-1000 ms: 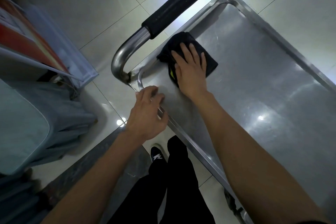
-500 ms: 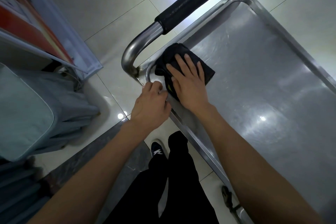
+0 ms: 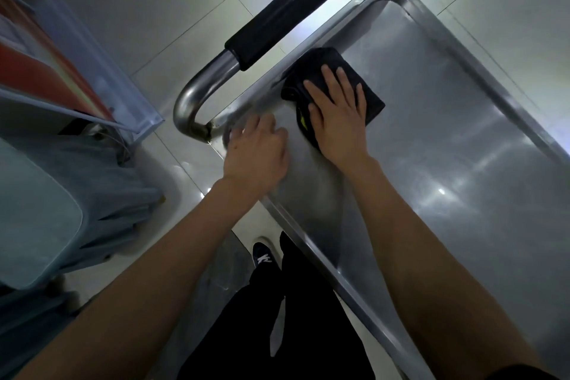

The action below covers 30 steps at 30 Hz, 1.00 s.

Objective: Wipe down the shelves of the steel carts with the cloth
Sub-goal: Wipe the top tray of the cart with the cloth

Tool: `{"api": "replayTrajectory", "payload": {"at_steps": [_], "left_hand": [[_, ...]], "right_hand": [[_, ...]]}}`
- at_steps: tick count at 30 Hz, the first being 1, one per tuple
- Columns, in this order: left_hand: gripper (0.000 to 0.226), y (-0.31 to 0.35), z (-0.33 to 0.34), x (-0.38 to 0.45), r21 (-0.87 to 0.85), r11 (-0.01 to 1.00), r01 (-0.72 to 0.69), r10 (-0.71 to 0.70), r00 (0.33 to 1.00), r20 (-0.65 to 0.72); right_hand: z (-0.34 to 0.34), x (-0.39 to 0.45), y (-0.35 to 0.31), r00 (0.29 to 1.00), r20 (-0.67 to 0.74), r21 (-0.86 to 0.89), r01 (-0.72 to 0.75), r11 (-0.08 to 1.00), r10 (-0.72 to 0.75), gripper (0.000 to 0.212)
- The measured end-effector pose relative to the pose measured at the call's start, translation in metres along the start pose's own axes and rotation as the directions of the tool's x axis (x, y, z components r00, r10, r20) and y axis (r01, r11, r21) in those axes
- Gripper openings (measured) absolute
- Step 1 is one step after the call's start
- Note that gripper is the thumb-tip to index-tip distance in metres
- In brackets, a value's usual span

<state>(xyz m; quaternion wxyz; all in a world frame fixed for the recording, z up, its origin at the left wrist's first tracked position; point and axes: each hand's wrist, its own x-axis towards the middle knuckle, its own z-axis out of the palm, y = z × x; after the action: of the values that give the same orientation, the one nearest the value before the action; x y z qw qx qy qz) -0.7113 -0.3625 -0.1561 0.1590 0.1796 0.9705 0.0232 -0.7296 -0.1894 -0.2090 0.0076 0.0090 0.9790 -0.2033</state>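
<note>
Pale glossy floor tiles [image 3: 191, 9] are seen under and around a steel cart [image 3: 481, 49], whose top shelf [image 3: 447, 163] fills the right part of the view. A black cloth [image 3: 331, 66] is spread flat on this shelf at its far-left corner, just beside the raised rim and below the push handle with the black foam grip [image 3: 296, 6].

The cloth is pressed down by the right hand [image 3: 337, 119], with the fingers straight and a little spread; nothing is gripped, and the palm simply lies on the fabric. The left hand [image 3: 256, 153] is held at the near-left corner of the shelf, close to the bend of the handle tube [image 3: 197, 95]. It is blurred, so it cannot be told whether the rim is gripped or only touched.

The coming stroke is judged to depend on one relation: the cloth lies already against the left end of the shelf, and the long axis of the shelf is stretched away to the right and towards the near side. Almost all the unwiped steel is therefore found to the right of the right hand, which is the nearer one to it. A sweep along this axis is probably required, while the cart is steadied by the left hand.
</note>
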Motion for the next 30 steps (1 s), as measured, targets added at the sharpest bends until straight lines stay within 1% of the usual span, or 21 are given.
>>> {"api": "replayTrajectory", "payload": {"at_steps": [3,6,8,11,14,17,20,26,30], "left_hand": [[0.047,0.02,-0.001,0.031,-0.023,0.999,-0.039,0.04,0.999,0.033],[0.04,0.026,-0.002,0.049,-0.064,0.998,-0.01,0.012,0.999,0.033],[0.039,0.023,-0.003,0.052,-0.081,0.997,-0.011,0.014,0.999,0.03],[0.046,0.016,-0.001,0.056,-0.095,0.994,-0.05,0.054,0.998,0.041],[0.052,0.011,-0.001,0.059,-0.109,0.99,-0.085,0.091,0.994,0.056],[0.053,0.011,-0.004,0.061,-0.121,0.989,-0.088,0.098,0.992,0.084],[0.054,0.01,-0.003,0.062,-0.116,0.987,-0.109,0.118,0.99,0.079],[0.067,0.001,0.002,0.057,-0.012,0.978,-0.208,0.209,0.975,0.073],[0.065,-0.014,0.009,0.057,-0.052,0.964,-0.261,0.263,0.964,0.037]], "right_hand": [[-0.008,0.019,0.017,0.999,-0.03,0.015,-0.038,0.999,0.039,0.042],[-0.022,0.042,0.046,0.998,-0.026,0.003,-0.066,0.998,0.066,0.043],[-0.035,0.063,0.072,0.994,-0.024,-0.013,-0.109,0.994,0.109,0.044],[-0.054,0.092,0.109,0.979,-0.048,-0.036,-0.198,0.98,0.196,0.045],[-0.062,0.103,0.124,0.978,-0.058,-0.041,-0.205,0.978,0.202,0.045],[-0.058,0.092,0.116,0.978,-0.04,-0.042,-0.209,0.977,0.207,0.046],[-0.046,0.061,0.095,0.975,-0.049,-0.053,-0.221,0.974,0.218,0.046],[-0.018,0.005,0.047,0.972,-0.089,-0.014,-0.22,0.975,0.218,0.044],[-0.007,-0.027,0.026,0.973,-0.098,-0.011,-0.212,0.977,0.21,0.043]]}}
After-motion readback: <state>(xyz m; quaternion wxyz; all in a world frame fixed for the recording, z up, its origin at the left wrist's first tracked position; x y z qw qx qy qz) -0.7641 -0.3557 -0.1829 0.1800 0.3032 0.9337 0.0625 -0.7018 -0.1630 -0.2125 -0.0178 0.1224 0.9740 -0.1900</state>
